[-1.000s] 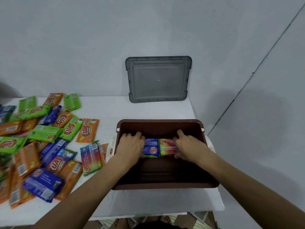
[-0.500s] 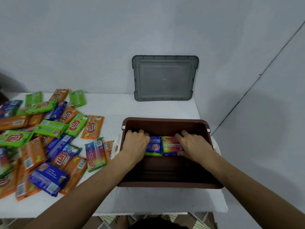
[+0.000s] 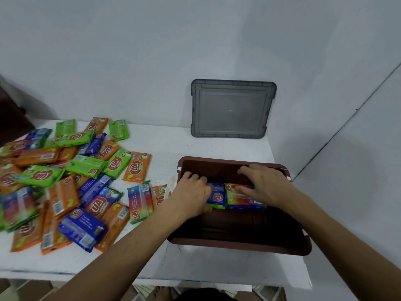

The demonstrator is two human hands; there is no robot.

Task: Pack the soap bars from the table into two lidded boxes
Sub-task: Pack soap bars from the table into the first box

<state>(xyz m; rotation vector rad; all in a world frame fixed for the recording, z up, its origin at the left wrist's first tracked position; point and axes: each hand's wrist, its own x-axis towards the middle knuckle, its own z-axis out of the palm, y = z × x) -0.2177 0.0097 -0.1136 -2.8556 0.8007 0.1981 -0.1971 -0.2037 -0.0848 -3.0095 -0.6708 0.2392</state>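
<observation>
A white table (image 3: 195,144) stands in the corner of a plain room, its far edge against a pale grey-blue back wall (image 3: 152,51) and its right edge close to a matching side wall (image 3: 358,181). A thin dark seam (image 3: 347,122) slants between the two walls. Soft, even light leaves faint shadows on the walls. A dark shape (image 3: 10,118), too cropped to identify, sits beyond the table's far left corner, and a strip of floor (image 3: 28,290) shows below its near edge.

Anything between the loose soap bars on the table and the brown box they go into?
Nothing visible. The box stands open beside the soap pile, the grey lid propped against the wall behind. Inside, the left hand grips and the right hand presses the packed bars at the far side; the near floor is bare.
</observation>
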